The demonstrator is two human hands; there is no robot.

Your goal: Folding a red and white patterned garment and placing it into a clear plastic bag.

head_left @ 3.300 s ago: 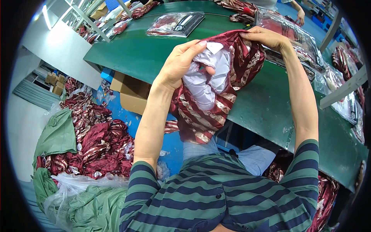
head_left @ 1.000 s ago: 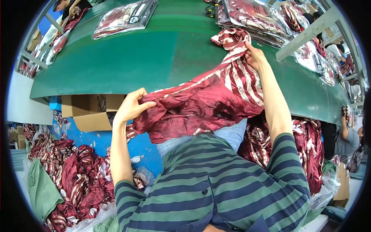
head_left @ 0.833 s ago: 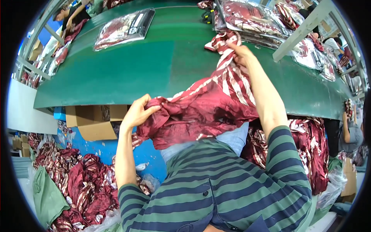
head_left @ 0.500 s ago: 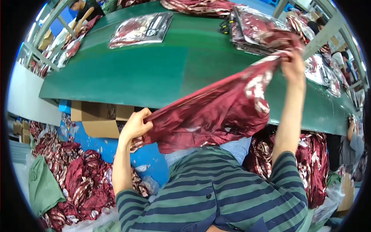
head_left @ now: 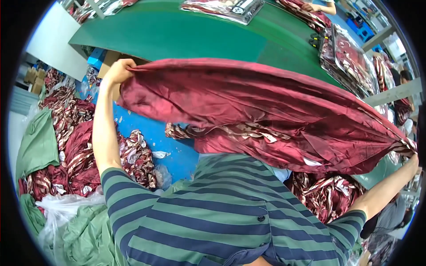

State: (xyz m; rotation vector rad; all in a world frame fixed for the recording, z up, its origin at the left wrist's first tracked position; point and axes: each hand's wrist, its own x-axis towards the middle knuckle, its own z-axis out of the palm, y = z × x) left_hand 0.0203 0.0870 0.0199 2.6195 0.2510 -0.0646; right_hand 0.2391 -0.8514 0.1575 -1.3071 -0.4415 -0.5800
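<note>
A large piece of dark red satiny fabric [head_left: 248, 95] with cream patterned parts is stretched wide between my hands, in front of my body. At its upper left corner, my left hand [head_left: 120, 71] is closed on the cloth's edge. Far out to the right, my right hand [head_left: 413, 160] grips the other end, where the cloth gathers into folds; its fingers are partly hidden there. The fabric sags in the middle and covers the near edge of the green table [head_left: 186, 37].
On the table lie a clear-bagged package [head_left: 226, 9] and a stack of bagged packages [head_left: 350, 57] at the right. Heaps of red and cream fabric [head_left: 82, 137] cover the floor at left, beside green cloth [head_left: 37, 142]. Another person's hand [head_left: 310, 7] is at the far edge.
My hands have moved apart, the left up and leftward, the right outward and down. The red fabric has opened from a bunched strip into a broad sheet. The view has shifted.
</note>
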